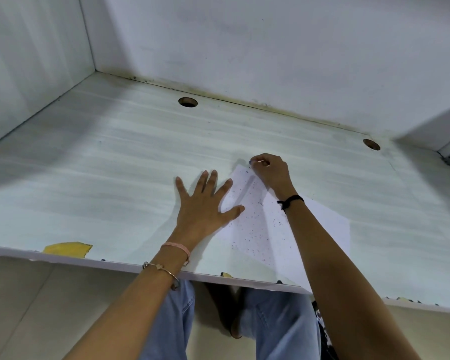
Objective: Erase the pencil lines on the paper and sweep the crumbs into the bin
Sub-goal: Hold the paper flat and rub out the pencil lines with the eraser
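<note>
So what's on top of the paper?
Lots of tiny dark crumbs lie scattered on the paper. The left hand presses flat on its left edge, and the right hand pinches something small at the far corner. The right forearm hides part of the sheet.

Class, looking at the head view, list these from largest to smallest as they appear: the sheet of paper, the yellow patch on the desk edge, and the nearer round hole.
1. Paper
2. Yellow patch
3. Round hole, though it lies farther from the camera.
</note>
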Action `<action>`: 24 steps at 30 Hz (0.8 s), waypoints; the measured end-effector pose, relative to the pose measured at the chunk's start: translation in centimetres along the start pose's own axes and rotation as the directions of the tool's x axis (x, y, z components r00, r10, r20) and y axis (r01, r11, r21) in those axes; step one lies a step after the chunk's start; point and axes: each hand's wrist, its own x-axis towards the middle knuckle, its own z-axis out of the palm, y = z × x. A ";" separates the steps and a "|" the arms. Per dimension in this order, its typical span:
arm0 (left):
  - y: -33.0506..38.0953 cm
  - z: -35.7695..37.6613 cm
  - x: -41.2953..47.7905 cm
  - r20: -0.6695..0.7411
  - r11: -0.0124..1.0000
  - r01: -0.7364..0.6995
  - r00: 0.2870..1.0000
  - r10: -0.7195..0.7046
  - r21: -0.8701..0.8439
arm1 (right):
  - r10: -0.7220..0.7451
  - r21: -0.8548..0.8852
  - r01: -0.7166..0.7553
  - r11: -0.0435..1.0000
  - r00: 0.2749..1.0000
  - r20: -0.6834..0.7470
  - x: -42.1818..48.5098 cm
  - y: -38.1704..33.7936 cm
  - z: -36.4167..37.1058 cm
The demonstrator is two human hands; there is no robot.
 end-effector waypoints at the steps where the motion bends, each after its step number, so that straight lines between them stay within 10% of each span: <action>1: -0.1 0.0 0.0 0.008 1.000 -0.002 1.000 0.002 0.003 | -0.016 0.036 0.015 0.999 1.000 0.010 -0.3 0.0 -0.5; 17: -0.5 -0.2 0.1 0.000 0.987 -0.138 0.990 0.139 -0.087 | -0.062 0.269 0.010 0.963 0.981 0.184 -5.2 5.0 -7.3; 24: -0.3 -0.1 0.0 -0.048 0.977 -0.176 0.984 0.172 -0.118 | 0.063 0.282 -0.031 0.959 0.992 -0.106 -5.1 8.3 -11.0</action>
